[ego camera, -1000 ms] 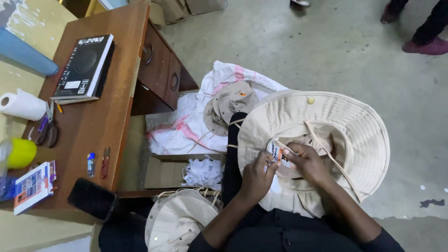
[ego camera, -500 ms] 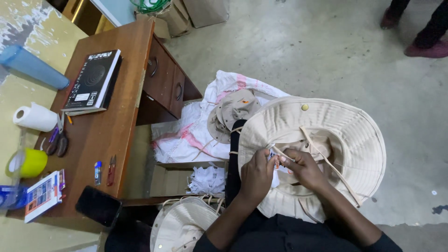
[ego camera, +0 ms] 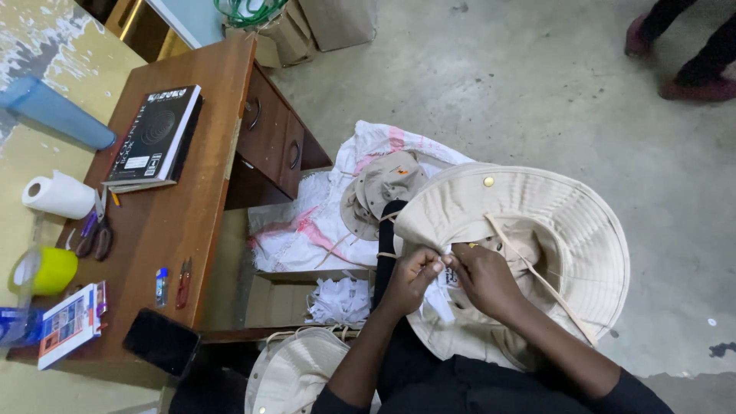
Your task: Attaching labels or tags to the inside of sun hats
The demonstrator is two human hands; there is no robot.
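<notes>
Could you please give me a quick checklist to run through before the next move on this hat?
1. Left hand pinching the white label: ok.
2. Right hand on the label too: ok.
3. Beige brimmed hat lying inside-up on the lap: ok.
4. Chin cord away from the fingers: ok.
5. Label fixed or loose: cannot tell.
6. Scissors near the hands: not ok, they lie on the wooden desk.

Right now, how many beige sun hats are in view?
3: one wide-brimmed hat in both hands, one on the white sack, one by the left elbow. More may be hidden.
</notes>
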